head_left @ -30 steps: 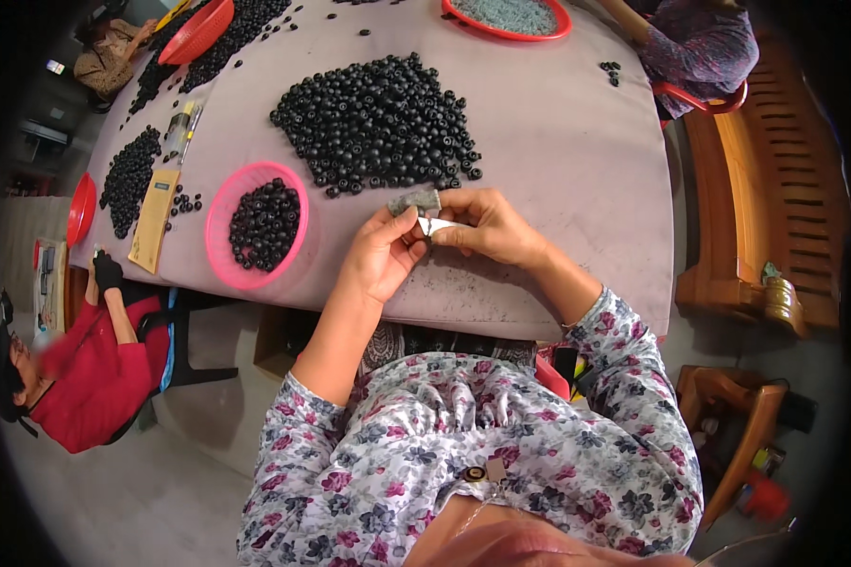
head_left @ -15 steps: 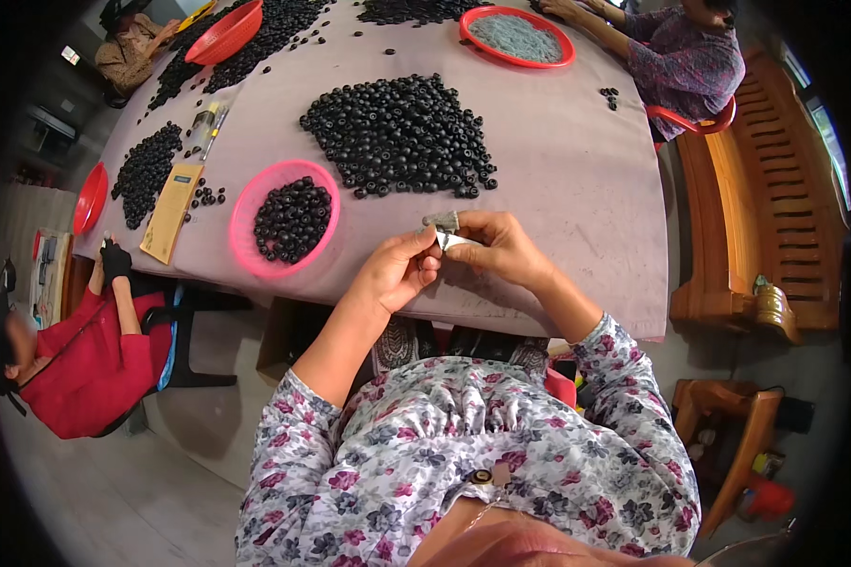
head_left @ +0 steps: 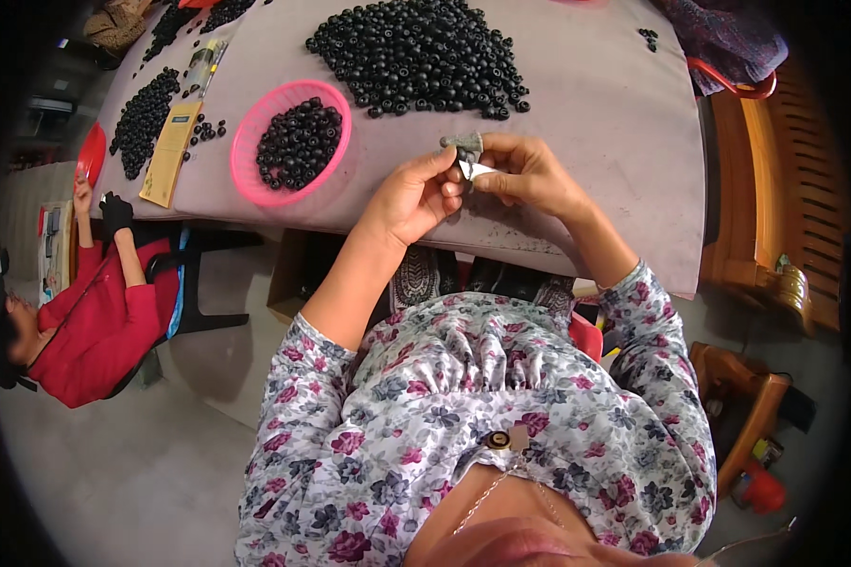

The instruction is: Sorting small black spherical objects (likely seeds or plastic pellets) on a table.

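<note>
Over the table's near edge, my two hands meet fingertip to fingertip. My right hand (head_left: 534,178) is closed, its thumb pressed on a small white piece (head_left: 475,172) that looks like folded cloth or paper. A grey fabric finger cover (head_left: 465,144) sits at the tip of that hand's index finger. My left hand (head_left: 414,197) is pinched beside the white piece, fingers curled; whatever its fingertips hold is too small to make out. Beyond them lies a broad pile of black beads (head_left: 421,57) with holes. Left of my hands, a pink plastic basket (head_left: 239,156) holds more black beads (head_left: 300,142).
Another bead heap (head_left: 145,121), a tan packet (head_left: 171,156) and a brush-like tool (head_left: 214,68) lie on the table's left side. A co-worker in a red top (head_left: 95,321) sits at the left. A wooden bench (head_left: 775,189) stands at the right.
The view has tipped down, so the table and my hands sit higher in the picture. My hands keep the same grip. The co-worker at left has raised one hand to the red basin.
</note>
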The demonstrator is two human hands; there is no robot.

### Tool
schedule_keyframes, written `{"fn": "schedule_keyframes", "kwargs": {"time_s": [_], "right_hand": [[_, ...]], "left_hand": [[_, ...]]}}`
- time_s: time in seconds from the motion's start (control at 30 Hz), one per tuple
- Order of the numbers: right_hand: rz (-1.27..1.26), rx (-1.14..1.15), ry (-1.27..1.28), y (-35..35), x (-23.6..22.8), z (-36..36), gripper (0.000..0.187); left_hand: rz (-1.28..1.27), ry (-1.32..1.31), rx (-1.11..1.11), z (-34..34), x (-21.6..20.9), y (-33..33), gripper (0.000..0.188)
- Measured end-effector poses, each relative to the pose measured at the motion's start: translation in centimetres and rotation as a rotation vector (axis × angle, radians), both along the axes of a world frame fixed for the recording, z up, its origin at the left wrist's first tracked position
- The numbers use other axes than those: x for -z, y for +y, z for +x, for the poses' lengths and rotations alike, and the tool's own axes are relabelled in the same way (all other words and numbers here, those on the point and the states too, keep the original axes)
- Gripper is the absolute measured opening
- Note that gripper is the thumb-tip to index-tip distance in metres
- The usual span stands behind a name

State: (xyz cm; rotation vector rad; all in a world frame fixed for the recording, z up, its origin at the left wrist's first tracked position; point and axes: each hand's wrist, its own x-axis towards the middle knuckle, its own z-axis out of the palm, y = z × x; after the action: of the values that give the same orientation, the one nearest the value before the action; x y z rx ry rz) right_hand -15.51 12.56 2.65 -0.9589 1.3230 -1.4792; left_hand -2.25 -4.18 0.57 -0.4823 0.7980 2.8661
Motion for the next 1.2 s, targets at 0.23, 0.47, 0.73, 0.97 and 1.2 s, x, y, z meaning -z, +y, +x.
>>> {"fn": "schedule_keyframes", "kwargs": {"time_s": [0.23, 0.47, 0.73, 0.97, 1.2], "right_hand": [[0.015, -0.027, -0.083, -0.4, -0.6, -0.2, 0.038], [0.024, 0.021, -0.155, -0.1, -2.2, 0.2, 0.029], [0.036, 0.045, -0.218, 1.2, -2.5, 1.0, 0.034], [0.053, 0.033, -0.223, 1.2, -2.5, 0.9, 0.031], [0.045, 0.041, -0.197, 0.3, -1.3, 0.5, 0.026]], "left_hand": [[0.070, -0.017, 0.045, 0.2, -0.4, -0.5, 0.022], [0.038, -0.034, -0.017, 0.2, -1.7, 0.4, 0.023], [0.024, -0.037, -0.019, 1.1, -2.5, 1.5, 0.021], [0.009, -0.031, -0.032, 1.2, -2.8, 1.7, 0.021], [0.024, 0.040, -0.049, 0.9, -1.5, 1.2, 0.020]]}}
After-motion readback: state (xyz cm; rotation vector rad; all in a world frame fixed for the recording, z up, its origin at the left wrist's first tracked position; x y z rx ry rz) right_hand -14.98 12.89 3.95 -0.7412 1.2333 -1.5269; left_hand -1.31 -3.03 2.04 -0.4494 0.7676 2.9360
